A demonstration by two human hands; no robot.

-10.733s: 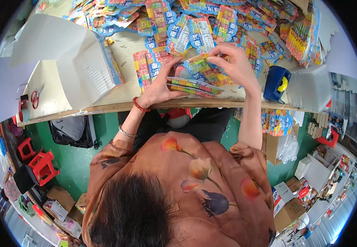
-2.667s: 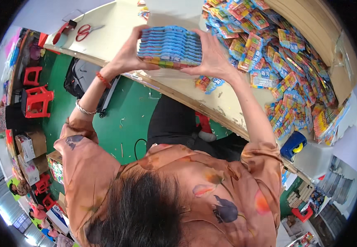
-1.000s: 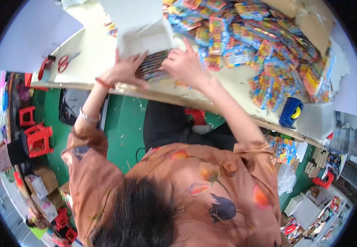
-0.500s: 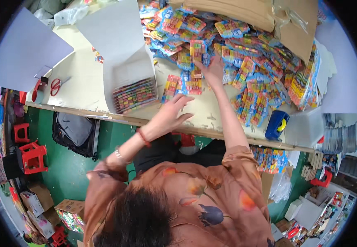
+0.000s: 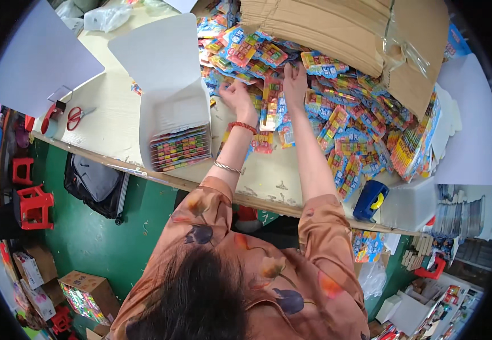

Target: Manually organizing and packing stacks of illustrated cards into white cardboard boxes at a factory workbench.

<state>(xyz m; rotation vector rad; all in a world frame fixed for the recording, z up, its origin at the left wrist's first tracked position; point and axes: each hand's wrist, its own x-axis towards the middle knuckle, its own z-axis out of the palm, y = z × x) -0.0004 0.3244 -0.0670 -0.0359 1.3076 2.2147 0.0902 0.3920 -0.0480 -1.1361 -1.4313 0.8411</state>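
Observation:
A heap of flat packets (image 5: 353, 141), red and yellow with blue edges, covers the middle of the table. My left hand (image 5: 238, 99) is at the left side of the heap, its fingers curled together on the edge of a packet (image 5: 240, 75). Over the heap's middle, my right hand (image 5: 296, 88) reaches in with fingers stretched and apart, touching packets. Between my hands lies a packet with coloured blocks (image 5: 271, 102). To the left, a white box (image 5: 172, 107) with its lid raised holds a row of similar packets (image 5: 180, 148) standing on edge.
A large cardboard box (image 5: 325, 28) lies over the far part of the heap. A blue tape dispenser (image 5: 369, 201) and a translucent bin (image 5: 410, 204) stand at the right front edge. Red scissors (image 5: 74, 118) and another tape dispenser (image 5: 53, 118) lie at left.
My left hand has moved forward from the table's front edge to the heap. My right hand has shifted slightly farther in. The view has shifted a little.

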